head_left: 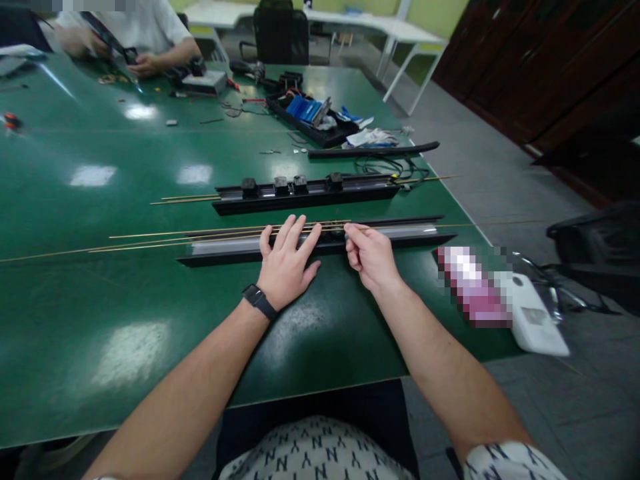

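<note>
A long black channel (pixel 225 258) with a pale strip inside lies across the green table in front of me. Several thin brass-coloured rods (pixel 150 234) run along it and stick out past its left end. My left hand (pixel 287 257), with a dark watch on the wrist, lies over the channel and rods, fingers spread. Close to its right, my right hand (pixel 373 253) is closed in a pinch at a thin brass rod above the channel; its fingertips partly hide the grip. Small dark parts between my hands are hard to make out.
Behind lies a second black channel (pixel 305 200) with several black blocks and rods. Farther back are a black strip (pixel 370 152), cables and a black tray (pixel 320 133) of tools. A white power bank-like object (pixel 535 317) lies at the right edge. Across the table, a person's hands (pixel 145 65) hold something dark.
</note>
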Demonstrator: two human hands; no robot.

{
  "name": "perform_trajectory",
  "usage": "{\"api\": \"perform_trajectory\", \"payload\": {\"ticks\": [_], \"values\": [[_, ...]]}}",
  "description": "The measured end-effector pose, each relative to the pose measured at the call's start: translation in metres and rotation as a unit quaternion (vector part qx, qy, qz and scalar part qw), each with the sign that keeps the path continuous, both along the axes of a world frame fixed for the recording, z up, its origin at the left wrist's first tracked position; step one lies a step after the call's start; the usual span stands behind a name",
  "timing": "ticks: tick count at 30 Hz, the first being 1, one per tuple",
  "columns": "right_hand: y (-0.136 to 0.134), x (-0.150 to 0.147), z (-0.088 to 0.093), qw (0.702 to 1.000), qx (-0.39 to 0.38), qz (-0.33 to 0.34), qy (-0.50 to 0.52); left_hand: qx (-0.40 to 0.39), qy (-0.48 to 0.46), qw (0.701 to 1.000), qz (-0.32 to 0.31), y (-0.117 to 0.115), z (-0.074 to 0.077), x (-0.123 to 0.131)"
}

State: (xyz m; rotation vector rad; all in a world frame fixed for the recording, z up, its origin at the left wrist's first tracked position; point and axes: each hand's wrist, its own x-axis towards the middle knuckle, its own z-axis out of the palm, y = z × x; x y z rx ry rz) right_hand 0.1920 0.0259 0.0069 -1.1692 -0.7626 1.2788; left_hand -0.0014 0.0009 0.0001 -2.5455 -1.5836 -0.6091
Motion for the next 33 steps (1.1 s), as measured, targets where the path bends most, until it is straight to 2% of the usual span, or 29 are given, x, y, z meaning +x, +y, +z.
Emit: {"api": "perform_trajectory", "payload": {"ticks": [33], "values": [[-0.0057, -0.001, 0.0056, 0.999, -0.037, -0.008, -0.001, -0.02, -0.015, 1.0, -0.002, -0.0044, 0.0005, 0.0]]}}
